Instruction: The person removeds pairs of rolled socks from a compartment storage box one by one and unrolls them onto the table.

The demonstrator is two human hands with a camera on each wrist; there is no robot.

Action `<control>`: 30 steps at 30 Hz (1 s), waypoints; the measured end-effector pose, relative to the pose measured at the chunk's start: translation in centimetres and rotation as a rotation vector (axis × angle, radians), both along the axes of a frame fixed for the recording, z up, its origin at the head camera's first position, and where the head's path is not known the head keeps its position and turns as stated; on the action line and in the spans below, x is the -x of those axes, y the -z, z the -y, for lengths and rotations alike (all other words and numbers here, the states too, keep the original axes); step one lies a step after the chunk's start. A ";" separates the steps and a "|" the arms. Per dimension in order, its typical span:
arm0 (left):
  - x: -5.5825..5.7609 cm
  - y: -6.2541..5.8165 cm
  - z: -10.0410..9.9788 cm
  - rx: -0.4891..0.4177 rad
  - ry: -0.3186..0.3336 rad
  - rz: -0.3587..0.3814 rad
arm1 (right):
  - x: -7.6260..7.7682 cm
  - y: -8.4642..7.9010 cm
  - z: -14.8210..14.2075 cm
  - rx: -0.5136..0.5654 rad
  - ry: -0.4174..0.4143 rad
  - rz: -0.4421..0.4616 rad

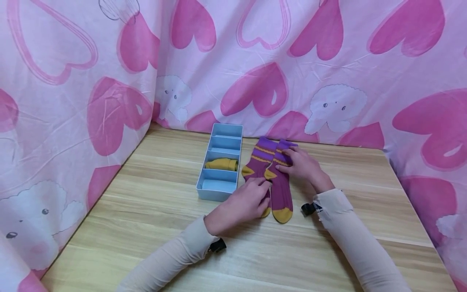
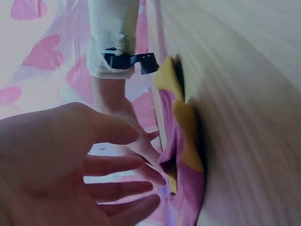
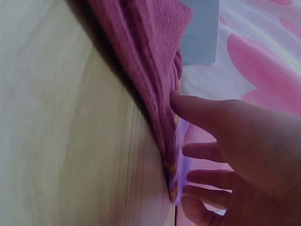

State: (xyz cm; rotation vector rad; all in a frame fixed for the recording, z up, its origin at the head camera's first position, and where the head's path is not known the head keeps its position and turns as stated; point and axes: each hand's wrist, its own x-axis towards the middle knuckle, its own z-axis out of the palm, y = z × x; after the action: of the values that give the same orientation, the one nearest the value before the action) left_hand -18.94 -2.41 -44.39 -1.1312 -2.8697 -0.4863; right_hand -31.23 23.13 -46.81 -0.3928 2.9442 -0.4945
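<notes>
Two maroon socks with purple cuffs and mustard stripes, heels and toes lie flat side by side in the head view. My left hand (image 1: 246,200) is over the foot of the left sock (image 1: 260,157), covering part of it; its fingers are relaxed and spread in the left wrist view. On the upper part of the right sock (image 1: 281,194) rests my right hand (image 1: 305,165), fingers extended toward the cuff. In the right wrist view the right thumb (image 3: 200,108) touches the maroon knit, and no fingers curl around it.
Left of the socks stands a pale blue box (image 1: 202,194) divided into several compartments. One compartment holds a folded mustard sock-like cloth (image 1: 221,164). A pink heart-patterned curtain (image 1: 251,91) hangs behind and beside the wooden table (image 1: 146,211).
</notes>
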 end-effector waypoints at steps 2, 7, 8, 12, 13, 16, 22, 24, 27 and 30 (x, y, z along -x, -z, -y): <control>0.2 -0.5 0.0 -0.035 0.000 0.010 | -0.1 -0.1 0.3 0.011 -0.002 -0.032; 1.2 -1.3 0.6 -0.133 -0.033 0.022 | -0.3 -0.4 1.3 0.056 -0.033 -0.128; 1.5 -1.4 0.8 -0.154 -0.041 0.017 | -0.4 -0.5 1.5 0.062 -0.042 -0.146; 2.6 -1.8 1.7 -0.221 -0.075 -0.011 | -0.7 -0.9 2.6 0.083 -0.074 -0.199; 2.9 -1.9 2.0 -0.236 -0.084 -0.009 | -0.8 -1.0 2.9 0.086 -0.076 -0.203; 3.9 -2.1 3.1 -0.277 -0.113 -0.004 | -1.0 -1.3 3.8 0.097 -0.088 -0.197; 5.9 -2.7 5.5 -0.301 -0.213 0.033 | -1.4 -1.7 5.7 0.162 -0.122 -0.183; 6.5 -2.9 6.4 -0.306 -0.242 0.038 | -1.6 -1.9 6.3 0.187 -0.139 -0.193; 7.3 -2.9 7.6 -0.325 -0.283 0.031 | -1.7 -2.1 7.2 0.215 -0.171 -0.211; 7.9 -2.8 8.6 -0.343 -0.321 0.047 | -2.0 -2.5 8.1 0.250 -0.208 -0.216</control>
State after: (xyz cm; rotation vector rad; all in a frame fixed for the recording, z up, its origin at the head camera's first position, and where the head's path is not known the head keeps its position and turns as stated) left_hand -26.86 -11.05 -41.61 -0.6031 -2.7761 -0.9443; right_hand -29.21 15.06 -44.29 -0.8198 2.9996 -0.8417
